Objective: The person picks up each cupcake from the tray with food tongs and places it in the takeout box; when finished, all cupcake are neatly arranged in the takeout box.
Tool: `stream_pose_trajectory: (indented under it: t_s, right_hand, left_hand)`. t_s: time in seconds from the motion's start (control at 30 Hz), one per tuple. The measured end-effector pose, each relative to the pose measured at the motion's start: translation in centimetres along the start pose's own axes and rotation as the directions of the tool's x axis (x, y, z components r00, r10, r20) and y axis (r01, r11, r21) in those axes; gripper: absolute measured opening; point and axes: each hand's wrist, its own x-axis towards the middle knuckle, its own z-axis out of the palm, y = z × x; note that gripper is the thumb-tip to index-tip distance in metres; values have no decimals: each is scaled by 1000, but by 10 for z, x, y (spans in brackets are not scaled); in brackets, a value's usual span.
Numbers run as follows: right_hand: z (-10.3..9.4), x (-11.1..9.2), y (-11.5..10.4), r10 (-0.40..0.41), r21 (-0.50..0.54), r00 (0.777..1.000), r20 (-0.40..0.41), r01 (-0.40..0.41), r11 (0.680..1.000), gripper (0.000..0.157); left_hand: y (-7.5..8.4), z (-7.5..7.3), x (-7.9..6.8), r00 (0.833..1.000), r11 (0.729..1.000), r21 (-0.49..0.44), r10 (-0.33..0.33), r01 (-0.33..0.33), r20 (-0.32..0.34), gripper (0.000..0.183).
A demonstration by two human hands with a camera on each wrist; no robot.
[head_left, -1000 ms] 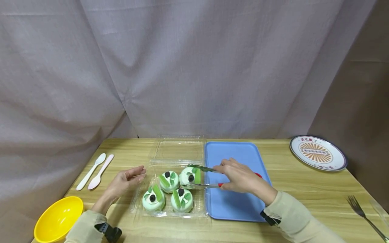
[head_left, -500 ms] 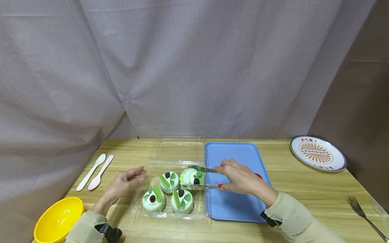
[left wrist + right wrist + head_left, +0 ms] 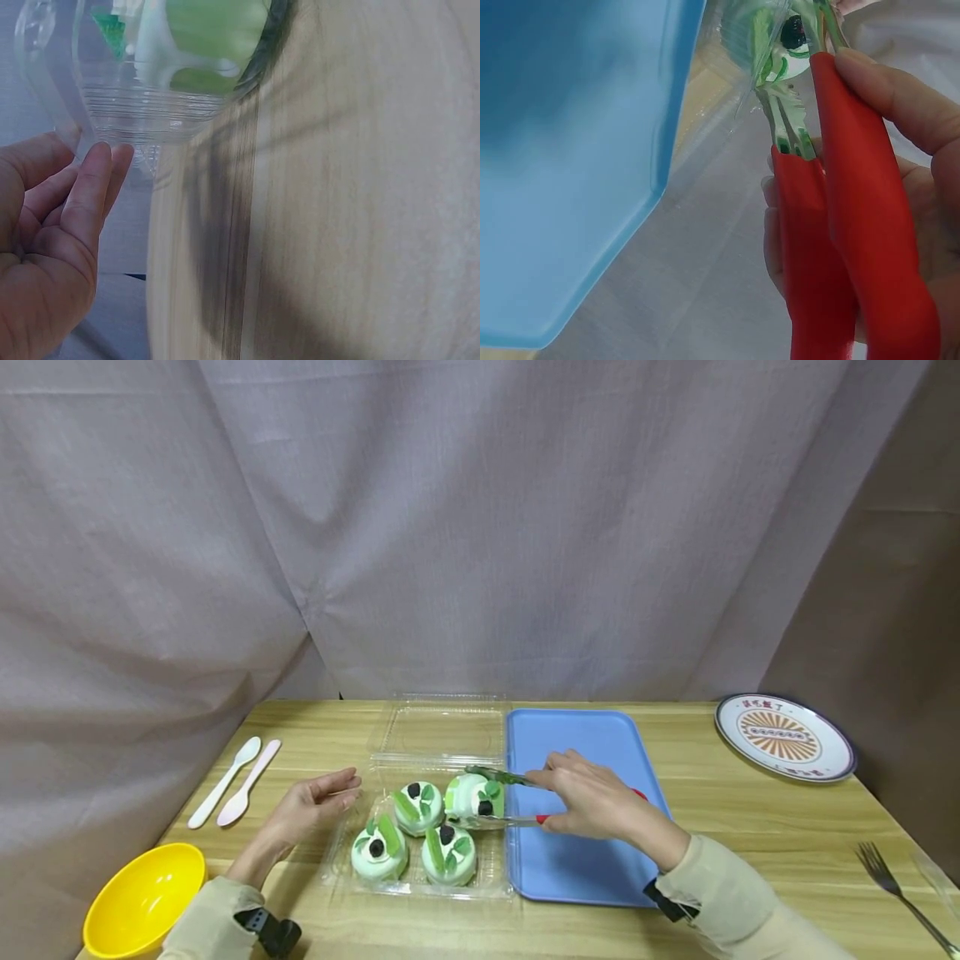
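Observation:
My right hand (image 3: 588, 793) grips red-handled metal tongs (image 3: 859, 217). In the head view the tong arms reach left over the blue tray to both sides of the back right cake (image 3: 468, 797), pale green with a dark berry and green leaves on top. That cake leans toward the right, inside the clear plastic container (image 3: 420, 889). Three similar cakes stand upright beside it, the nearest one (image 3: 450, 857) at the front right. With thumb and fingertips, my left hand (image 3: 56, 225) pinches the container's left rim.
The container's clear lid (image 3: 442, 731) lies open behind it. A blue tray (image 3: 577, 877) adjoins on the right. Two plastic spoons (image 3: 238, 802) and a yellow bowl (image 3: 146, 902) are at left. A patterned plate (image 3: 783, 739) and a fork (image 3: 888, 881) lie at right.
The back right cake has turned and tipped to the right between the tong arms, its berry shifting right and toward me. Both hands stay almost where they were.

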Motion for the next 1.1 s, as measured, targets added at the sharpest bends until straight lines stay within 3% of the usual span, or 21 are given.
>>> stream_pose_trajectory:
  t_s: [0.7,1.1]
  right_hand:
    - [0,-6,3,-19,-6,1000,-18,19,1000,55]
    - [-12,-2,-9,-42,-100,999,-17,40,994,50]
  left_hand:
    - [-1,0,0,1000,1000,-5,8,-8,12,57]
    - [1,1,0,1000,1000,-1,8,-8,12,55]
